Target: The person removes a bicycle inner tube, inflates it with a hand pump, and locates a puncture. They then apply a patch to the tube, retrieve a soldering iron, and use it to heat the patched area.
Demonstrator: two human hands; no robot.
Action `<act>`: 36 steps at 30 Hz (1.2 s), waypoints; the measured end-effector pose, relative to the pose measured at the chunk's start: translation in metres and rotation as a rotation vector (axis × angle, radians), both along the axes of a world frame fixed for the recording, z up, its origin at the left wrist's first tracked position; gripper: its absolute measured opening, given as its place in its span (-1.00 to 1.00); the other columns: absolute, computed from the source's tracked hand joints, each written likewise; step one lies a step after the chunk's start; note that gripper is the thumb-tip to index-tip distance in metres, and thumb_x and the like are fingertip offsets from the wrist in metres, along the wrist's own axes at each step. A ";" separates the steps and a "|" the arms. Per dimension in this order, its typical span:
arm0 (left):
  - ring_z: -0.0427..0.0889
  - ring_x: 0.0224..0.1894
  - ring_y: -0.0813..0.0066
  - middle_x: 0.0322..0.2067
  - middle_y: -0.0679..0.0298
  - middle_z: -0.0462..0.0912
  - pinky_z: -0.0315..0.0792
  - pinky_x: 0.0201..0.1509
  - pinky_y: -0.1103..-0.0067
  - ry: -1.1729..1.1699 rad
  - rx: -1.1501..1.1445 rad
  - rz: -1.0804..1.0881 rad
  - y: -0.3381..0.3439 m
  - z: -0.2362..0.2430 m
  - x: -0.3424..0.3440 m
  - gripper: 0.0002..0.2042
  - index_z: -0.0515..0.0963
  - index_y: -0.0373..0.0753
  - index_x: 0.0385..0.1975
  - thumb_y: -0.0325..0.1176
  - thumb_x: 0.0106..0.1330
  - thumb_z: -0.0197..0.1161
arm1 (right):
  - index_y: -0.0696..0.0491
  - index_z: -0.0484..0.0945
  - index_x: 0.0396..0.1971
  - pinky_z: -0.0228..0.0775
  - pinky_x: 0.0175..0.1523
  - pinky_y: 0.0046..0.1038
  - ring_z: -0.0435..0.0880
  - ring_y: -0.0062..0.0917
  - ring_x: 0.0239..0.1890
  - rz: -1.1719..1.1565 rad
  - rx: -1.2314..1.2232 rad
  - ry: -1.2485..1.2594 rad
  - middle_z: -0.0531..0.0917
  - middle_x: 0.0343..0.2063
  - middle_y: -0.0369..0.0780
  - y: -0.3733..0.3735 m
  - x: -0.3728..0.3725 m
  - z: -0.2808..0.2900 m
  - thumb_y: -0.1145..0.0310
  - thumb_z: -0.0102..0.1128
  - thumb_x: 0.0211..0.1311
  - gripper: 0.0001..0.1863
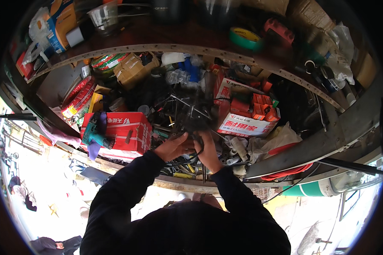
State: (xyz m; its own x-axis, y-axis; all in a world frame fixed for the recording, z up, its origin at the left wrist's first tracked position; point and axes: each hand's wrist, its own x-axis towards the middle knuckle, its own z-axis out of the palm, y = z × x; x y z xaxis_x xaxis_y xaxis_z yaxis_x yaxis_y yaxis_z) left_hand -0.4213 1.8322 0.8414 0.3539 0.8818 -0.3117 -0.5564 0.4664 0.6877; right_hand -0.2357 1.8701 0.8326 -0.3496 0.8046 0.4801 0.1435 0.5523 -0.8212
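Note:
Both my hands are together at the middle of a cluttered shelf. My left hand (172, 148) has bent fingers against a dark, indistinct item (193, 123) with black cable looping down from it. My right hand (206, 153), just beside it, grips at this dark item, its fingertips partly hidden. Around them are metal cross-shaped wrenches (176, 100), assorted small tools and parts, and a yellow-handled tool (182, 175). A red carton (134, 136) with a teal and purple cloth item (95, 129) on it sits to the left.
An open box with small orange packs (264, 110) stands to the right, near a crumpled plastic bag (276, 140). Coiled red packages (78, 95) and brown cardboard (130, 70) lie behind. A metal-edged upper ledge (178, 47) holds containers and tape (244, 38). A person (55, 244) is at lower left.

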 end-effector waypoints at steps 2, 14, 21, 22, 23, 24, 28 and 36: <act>0.46 0.16 0.27 0.06 0.10 0.54 0.35 0.23 0.33 -0.209 -0.090 0.104 0.000 -0.022 0.012 -0.52 0.40 -0.25 0.12 0.04 0.47 -0.04 | 0.16 0.39 -0.02 0.39 -0.01 -0.20 0.50 0.03 -0.10 -0.058 0.062 -0.112 0.43 -0.10 0.03 -0.011 -0.004 -0.015 0.50 0.14 0.20 -0.66; 0.46 0.18 0.16 0.12 0.12 0.46 0.36 0.24 0.01 -0.108 -0.412 -0.022 -0.025 -0.089 -0.032 -0.54 0.39 -0.18 0.13 -0.05 0.35 0.19 | 0.11 0.40 0.04 0.48 -0.15 -0.18 0.55 -0.02 -0.13 0.412 0.125 -0.502 0.38 -0.02 -0.04 -0.030 0.007 -0.038 0.40 0.31 0.12 -0.53; 0.61 -0.05 0.25 -0.18 0.18 0.63 0.52 0.11 0.16 -0.283 -0.442 0.259 -0.044 -0.134 -0.003 -0.75 0.52 -0.30 -0.11 -0.44 0.25 0.30 | 0.08 0.25 0.32 0.35 0.19 -0.37 0.48 -0.27 0.19 0.699 -0.537 -0.315 0.44 0.16 -0.04 -0.026 0.031 -0.065 0.57 0.19 0.15 -0.33; 0.62 -0.07 0.24 -0.19 0.16 0.63 0.52 0.10 0.19 -0.373 -0.407 0.272 -0.048 -0.138 -0.002 -0.77 0.52 -0.32 -0.12 -0.45 0.24 0.30 | 0.11 0.24 0.31 0.31 0.23 -0.39 0.45 -0.32 0.22 0.774 -0.667 -0.266 0.43 0.18 -0.06 -0.024 0.036 -0.069 0.55 0.17 0.20 -0.36; 0.62 -0.06 0.24 -0.17 0.15 0.63 0.51 0.12 0.22 -0.344 -0.415 0.296 -0.052 -0.141 0.000 -0.76 0.51 -0.33 -0.12 -0.45 0.24 0.29 | 0.14 0.23 0.31 0.27 0.28 -0.40 0.42 -0.36 0.24 0.849 -0.792 -0.231 0.41 0.20 -0.08 -0.023 0.039 -0.074 0.52 0.15 0.25 -0.39; 0.61 -0.05 0.24 -0.16 0.13 0.62 0.50 0.14 0.24 -0.339 -0.423 0.318 -0.055 -0.143 0.001 -0.76 0.51 -0.35 -0.12 -0.46 0.24 0.29 | 0.17 0.23 0.31 0.23 0.32 -0.42 0.39 -0.40 0.27 0.863 -0.950 -0.222 0.39 0.22 -0.10 -0.024 0.041 -0.078 0.50 0.13 0.31 -0.42; 0.58 -0.03 0.26 -0.14 0.13 0.61 0.45 0.16 0.33 -0.259 -0.440 0.348 -0.059 -0.153 0.001 -0.75 0.50 -0.34 -0.10 -0.44 0.25 0.25 | 0.14 0.47 0.06 0.35 -0.33 -0.61 0.45 -0.71 -0.44 0.373 -1.371 0.287 0.56 -0.36 -0.29 -0.038 0.030 -0.099 0.50 0.02 0.33 -0.68; 0.52 0.16 0.14 0.08 0.10 0.56 0.45 0.15 0.31 -0.327 -0.416 0.488 -0.063 -0.157 -0.022 -0.71 0.45 -0.32 -0.05 -0.35 0.28 0.06 | 0.12 0.32 0.21 0.20 -0.43 -0.56 0.31 -0.68 -0.49 -0.045 -1.115 0.507 0.53 -0.29 -0.21 -0.020 0.073 -0.066 0.47 -0.02 0.40 -0.61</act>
